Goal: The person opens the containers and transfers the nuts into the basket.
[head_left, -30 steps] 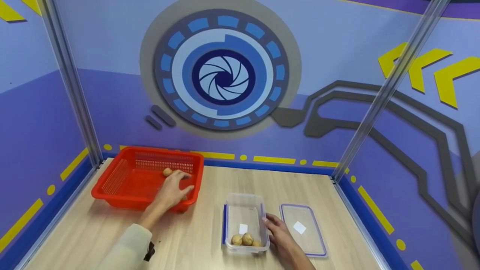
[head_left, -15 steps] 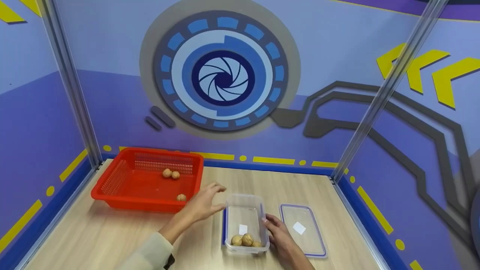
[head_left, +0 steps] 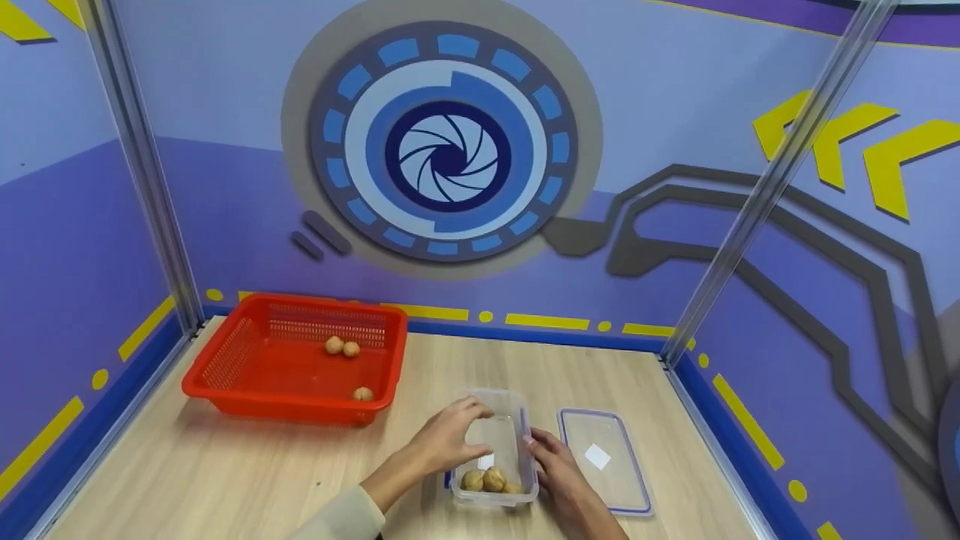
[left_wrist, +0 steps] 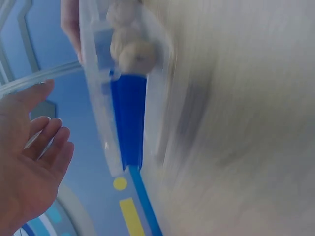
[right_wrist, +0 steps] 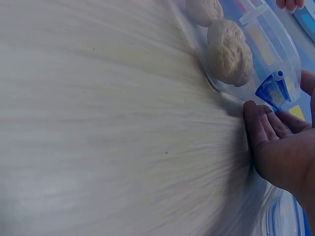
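Note:
My left hand [head_left: 444, 441] is above the left side of a clear plastic food container [head_left: 491, 501], thumb and fingers apart. In the left wrist view, no object shows in its loosely bent fingers [left_wrist: 58, 152]. My right hand [head_left: 561, 474] rests against the container's right wall; in the right wrist view its fingers [right_wrist: 256, 123] lie fairly straight along the outside. Several walnuts [head_left: 494, 478] are gathered at the container's near end. A blue locking flap [left_wrist: 130, 120] hangs at its left side. Three more walnuts [head_left: 363, 394] sit in the red basket [head_left: 196, 382].
A clear lid [head_left: 619, 487] with a blue seal and a white label lies on the wooden table [head_left: 420, 360], right of the container. The red basket stands at the back left. Printed panels [head_left: 225, 195] and metal posts [head_left: 135, 150] enclose the table.
My left hand has come out of the red basket and moved right, past the container's left rim. The walnuts in basket and container look unchanged. My right hand stays in place.

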Demonstrator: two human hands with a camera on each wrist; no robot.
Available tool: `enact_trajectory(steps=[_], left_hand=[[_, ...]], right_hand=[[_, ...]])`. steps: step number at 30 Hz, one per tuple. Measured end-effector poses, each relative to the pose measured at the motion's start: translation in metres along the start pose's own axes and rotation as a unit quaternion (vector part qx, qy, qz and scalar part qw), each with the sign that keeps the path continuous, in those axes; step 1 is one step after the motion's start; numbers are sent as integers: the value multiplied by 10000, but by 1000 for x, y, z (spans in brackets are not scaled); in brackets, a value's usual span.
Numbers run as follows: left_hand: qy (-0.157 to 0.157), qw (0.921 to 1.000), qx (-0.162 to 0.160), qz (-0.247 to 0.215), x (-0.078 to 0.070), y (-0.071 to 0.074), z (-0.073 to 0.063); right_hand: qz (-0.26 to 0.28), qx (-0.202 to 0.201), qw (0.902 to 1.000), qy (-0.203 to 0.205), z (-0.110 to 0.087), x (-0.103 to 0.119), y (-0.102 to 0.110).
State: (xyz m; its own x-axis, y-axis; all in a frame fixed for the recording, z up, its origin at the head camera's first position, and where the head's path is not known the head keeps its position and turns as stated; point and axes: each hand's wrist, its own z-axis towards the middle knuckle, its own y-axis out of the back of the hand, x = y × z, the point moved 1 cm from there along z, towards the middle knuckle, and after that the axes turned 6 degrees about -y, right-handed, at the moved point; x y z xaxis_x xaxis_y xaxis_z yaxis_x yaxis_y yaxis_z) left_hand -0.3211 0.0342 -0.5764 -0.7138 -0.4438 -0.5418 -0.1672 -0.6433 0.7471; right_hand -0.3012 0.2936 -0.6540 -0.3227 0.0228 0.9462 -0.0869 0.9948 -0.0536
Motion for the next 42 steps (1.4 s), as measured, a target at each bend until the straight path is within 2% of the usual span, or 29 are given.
enact_trajectory(steps=[5,8,11,18,26,33,42], left_hand=[[48,9986,518,4,-3,-18,3],[-78,9964,830,128,-4,-27,5],[-156,9946,1004,199,-3,-35,6],[-90,9928,1158,295,0,-46,3],[-248,9902,1247,575,-1,-51,4],[-192,9861,1323,991,-2,-53,4],[-254,9769,1388,1602,-5,-54,6]], right_hand=[[-1,61,10000,73,1,-1,2],[-11,135,9998,158,0,-2,3],[-31,171,9996,214,-1,-3,2],[-34,154,9997,170,0,-2,1],[39,2,9999,110,0,-1,5],[-8,49,9999,100,0,-3,2],[-1,61,9995,301,3,-4,2]])
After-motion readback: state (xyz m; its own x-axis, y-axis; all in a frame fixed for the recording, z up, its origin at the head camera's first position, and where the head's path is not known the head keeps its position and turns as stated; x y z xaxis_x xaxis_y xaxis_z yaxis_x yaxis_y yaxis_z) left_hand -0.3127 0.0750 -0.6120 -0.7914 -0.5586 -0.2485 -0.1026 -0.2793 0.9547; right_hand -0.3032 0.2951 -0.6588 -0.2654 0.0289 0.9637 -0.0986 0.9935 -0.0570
